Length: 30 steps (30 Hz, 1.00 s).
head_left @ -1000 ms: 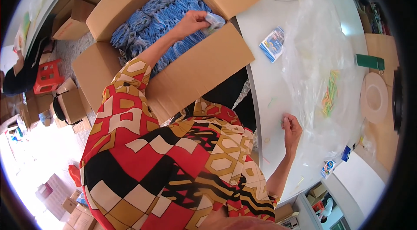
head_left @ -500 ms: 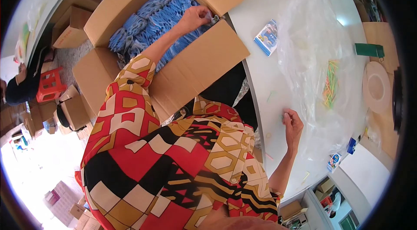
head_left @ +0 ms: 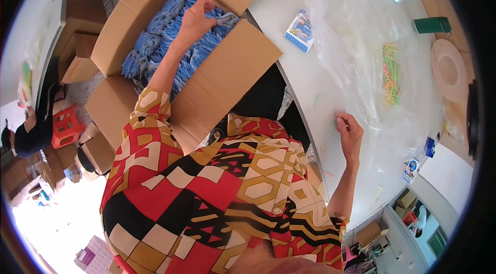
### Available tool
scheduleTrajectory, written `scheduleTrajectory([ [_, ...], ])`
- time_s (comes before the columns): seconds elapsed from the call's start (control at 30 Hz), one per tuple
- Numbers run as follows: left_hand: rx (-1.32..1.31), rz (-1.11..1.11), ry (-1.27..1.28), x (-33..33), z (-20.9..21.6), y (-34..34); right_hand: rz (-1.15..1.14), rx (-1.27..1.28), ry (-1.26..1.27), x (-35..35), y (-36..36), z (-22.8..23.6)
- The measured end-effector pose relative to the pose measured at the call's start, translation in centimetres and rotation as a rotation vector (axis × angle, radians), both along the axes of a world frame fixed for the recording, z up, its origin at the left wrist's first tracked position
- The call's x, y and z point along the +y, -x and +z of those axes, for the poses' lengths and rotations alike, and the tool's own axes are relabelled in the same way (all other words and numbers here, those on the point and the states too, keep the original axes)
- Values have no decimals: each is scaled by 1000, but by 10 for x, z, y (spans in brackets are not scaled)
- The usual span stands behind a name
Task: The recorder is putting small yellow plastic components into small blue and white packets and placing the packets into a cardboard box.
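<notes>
Inside the open cardboard box (head_left: 227, 75), my left hand (head_left: 195, 21) is over rows of blue-and-white patterned packets (head_left: 168, 33). Its fingers are bent and its thumb stands apart from them, with nothing visible between. Beside the thumb, a loose-looking packet (head_left: 227, 19) lies at the right corner of the box. My right hand (head_left: 351, 132) hovers over the white table (head_left: 330, 157), near the clear plastic sheet. Its fingers are curled and the tips pinched together; whatever they may hold is too small to make out.
A blue-and-white pack (head_left: 299, 31) lies on the table. Thin green, yellow and orange strips (head_left: 391, 75) rest on a large clear plastic sheet (head_left: 356, 62). A green box (head_left: 432, 25) and a round tan disc (head_left: 448, 71) are farther right. A red stool (head_left: 67, 126) stands left.
My left hand has moved left from the box's right corner, its thumb now apart from the fingers. My right hand stays over the table, still curled. The whole view has shifted slightly.
</notes>
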State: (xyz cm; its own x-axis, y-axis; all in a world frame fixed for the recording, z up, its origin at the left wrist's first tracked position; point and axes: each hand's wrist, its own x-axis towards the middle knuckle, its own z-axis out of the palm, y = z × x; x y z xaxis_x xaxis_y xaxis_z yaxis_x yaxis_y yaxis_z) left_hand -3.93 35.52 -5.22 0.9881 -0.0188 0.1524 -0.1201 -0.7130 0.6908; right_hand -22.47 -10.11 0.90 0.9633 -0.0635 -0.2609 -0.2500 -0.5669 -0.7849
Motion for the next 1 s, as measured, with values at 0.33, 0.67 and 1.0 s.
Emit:
scheduleTrajectory([
  [0.33,-185,-82,-226,-5,19,15,-30,8,-39,-4,6,-8],
  [0.67,157,-120,222,-11,3,-5,-19,5,-18,-4,10,-7],
  [1.0,402,-123,300,-11,-16,-20,-21,-9,-40,-1,12,-8],
])
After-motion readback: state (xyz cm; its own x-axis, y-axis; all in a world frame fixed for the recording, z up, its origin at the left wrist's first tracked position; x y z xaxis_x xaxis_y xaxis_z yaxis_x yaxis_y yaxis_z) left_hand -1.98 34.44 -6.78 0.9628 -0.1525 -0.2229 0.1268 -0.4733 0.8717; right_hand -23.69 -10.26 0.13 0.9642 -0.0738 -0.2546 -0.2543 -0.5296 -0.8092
